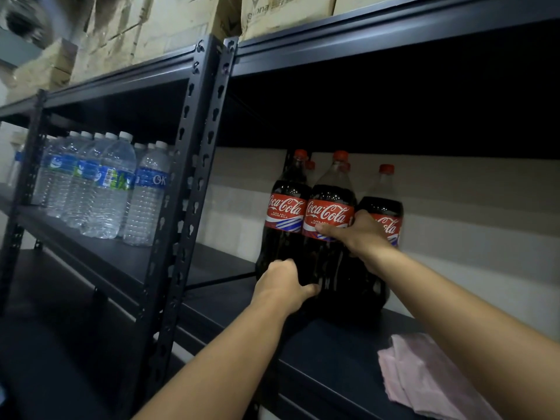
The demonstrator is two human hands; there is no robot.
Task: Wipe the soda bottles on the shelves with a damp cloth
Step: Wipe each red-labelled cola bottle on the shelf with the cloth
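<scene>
Currently: our left hand (pixel 283 286) and right hand (pixel 360 234) grasp the middle Coca-Cola bottle (pixel 328 219); neighbouring bottles may topple; pink cloth (pixel 424 377) unused.

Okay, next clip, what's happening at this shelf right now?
A person is reaching onto a dark metal shelf with both hands on the front cola bottle with a red label. The right hand grips it at the label; the left hand holds it low on its dark body. More cola bottles stand beside and behind it. The pink cloth lies untouched on the shelf, so no wiping is under way at this moment.
</scene>
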